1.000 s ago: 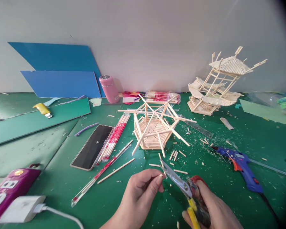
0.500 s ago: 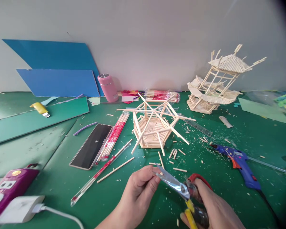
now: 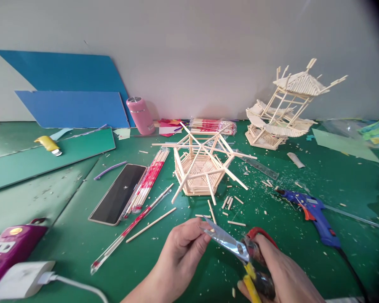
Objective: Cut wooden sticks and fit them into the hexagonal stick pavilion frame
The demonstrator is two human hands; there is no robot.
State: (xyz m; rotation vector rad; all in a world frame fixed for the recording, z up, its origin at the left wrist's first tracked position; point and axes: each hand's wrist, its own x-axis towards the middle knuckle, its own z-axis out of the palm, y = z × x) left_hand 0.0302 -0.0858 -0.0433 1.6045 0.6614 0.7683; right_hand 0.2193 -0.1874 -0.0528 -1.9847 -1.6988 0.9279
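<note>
Left hand: left hand (image 3: 183,246) at lower centre of the frame, fingers curled, thumb and forefinger pinched on a small short wooden stick piece (image 3: 211,230) right at the blades; piece mostly hidden.
Right hand: right hand (image 3: 281,273) at lower right, wrapped tight around the red and yellow handles of the silver-bladed scissors (image 3: 236,248); blades nearly closed, tips pointing up-left to the left fingertips.
Frame model: pale hexagonal wooden stick frame (image 3: 202,168) at centre of the frame, above the hands, resting on the green cutting-mat desk (image 3: 82,248); long sticks jutting out from it at slants.
Offcuts: short cut wooden stick bits (image 3: 229,203) scattered just below the frame model, between it and the hands.
Loose stick: long bare wooden stick (image 3: 150,224) lying left of the left hand, beside a long clear-wrapped chopstick packet with red print (image 3: 131,229).
Phone: black flat rectangular phone (image 3: 118,193) at left centre, touching a second red-printed chopstick packet (image 3: 150,181) along its right side.
Glue gun: blue hot glue gun with orange trigger (image 3: 314,212) at right centre, lying flat, well apart from the hands.
Finished model: pale tiered wooden stick pavilion model (image 3: 287,107) at upper right, tilted, near the wall.
Bottle: pink cylindrical bottle with silver lid (image 3: 137,114) at upper centre-left, in front of two blue sheets of card (image 3: 72,107) leaning on the wall.
Power strip: magenta power strip (image 3: 11,246) at lower left, with a white plug adapter (image 3: 22,278) just below.
</note>
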